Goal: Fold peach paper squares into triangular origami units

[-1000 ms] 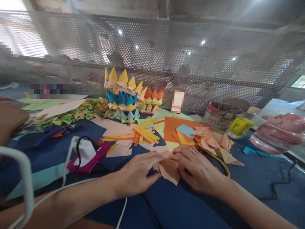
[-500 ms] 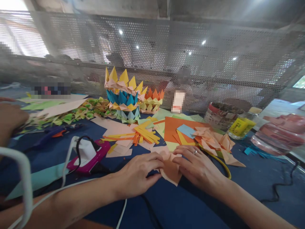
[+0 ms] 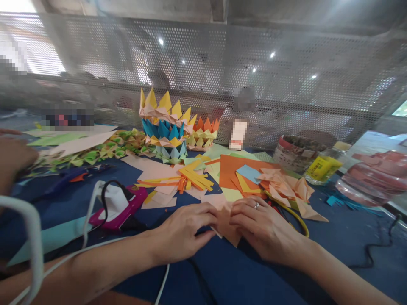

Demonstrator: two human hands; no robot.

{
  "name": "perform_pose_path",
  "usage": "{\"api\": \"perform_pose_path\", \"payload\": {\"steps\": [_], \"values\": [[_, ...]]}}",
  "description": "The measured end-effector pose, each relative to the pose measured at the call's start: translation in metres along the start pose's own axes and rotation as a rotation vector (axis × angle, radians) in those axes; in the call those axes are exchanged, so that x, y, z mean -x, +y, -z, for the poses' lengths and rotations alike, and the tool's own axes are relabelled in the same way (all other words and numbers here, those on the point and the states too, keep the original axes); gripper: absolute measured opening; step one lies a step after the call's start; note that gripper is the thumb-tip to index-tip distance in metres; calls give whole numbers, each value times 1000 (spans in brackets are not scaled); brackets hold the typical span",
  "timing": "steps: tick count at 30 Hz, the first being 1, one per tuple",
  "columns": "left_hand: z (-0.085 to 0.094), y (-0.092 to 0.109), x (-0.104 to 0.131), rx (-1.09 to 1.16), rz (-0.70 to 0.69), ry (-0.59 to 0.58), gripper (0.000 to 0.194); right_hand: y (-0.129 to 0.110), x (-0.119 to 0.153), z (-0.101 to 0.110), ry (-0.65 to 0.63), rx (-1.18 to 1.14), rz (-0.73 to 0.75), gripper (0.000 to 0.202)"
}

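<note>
A peach sheet of paper (image 3: pixel 229 228), partly folded, lies on the dark blue table between my hands. My left hand (image 3: pixel 187 228) grips its left edge, thumb below and fingers above. On the right side, my right hand (image 3: pixel 260 224), with a ring on one finger, holds the paper with bent fingers. Just beyond are an orange sheet (image 3: pixel 230 169), a small light blue piece (image 3: pixel 248 174), folded peach pieces (image 3: pixel 276 182) and yellow and orange strips (image 3: pixel 193 176). My fingertips partly cover the paper's sides.
Folded-paper crowns (image 3: pixel 165 131) stand at the back centre. A magenta power strip (image 3: pixel 136 201) with cables lies left. A glue bottle (image 3: pixel 326 167), a pink bottle (image 3: pixel 375 178) and a round container (image 3: pixel 292 154) are right. Another person's hand (image 3: pixel 15 154) is at the far left.
My right hand has shifted slightly left and its fingers have drawn closer together over the paper. The paper's left edge now shows below my left fingers. My left hand has hardly moved.
</note>
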State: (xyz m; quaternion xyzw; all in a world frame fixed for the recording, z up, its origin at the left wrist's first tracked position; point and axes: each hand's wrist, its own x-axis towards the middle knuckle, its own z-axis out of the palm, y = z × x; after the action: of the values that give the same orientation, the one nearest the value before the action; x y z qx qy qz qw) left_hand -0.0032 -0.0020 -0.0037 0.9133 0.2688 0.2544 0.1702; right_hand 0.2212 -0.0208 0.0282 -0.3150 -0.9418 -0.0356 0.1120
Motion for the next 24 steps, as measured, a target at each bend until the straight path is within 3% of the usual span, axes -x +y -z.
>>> {"api": "perform_pose_path", "payload": {"steps": [5,13,24], "values": [[-2,-2,2,6,-10,25,20,5,2,-1,19,51,-20,42],[0,0,1,-1,-4,27,22,16,4,-3,58,243,-38,38],[-3,-2,2,-17,-34,62,20,14,2,-4,112,287,-7,25]]}}
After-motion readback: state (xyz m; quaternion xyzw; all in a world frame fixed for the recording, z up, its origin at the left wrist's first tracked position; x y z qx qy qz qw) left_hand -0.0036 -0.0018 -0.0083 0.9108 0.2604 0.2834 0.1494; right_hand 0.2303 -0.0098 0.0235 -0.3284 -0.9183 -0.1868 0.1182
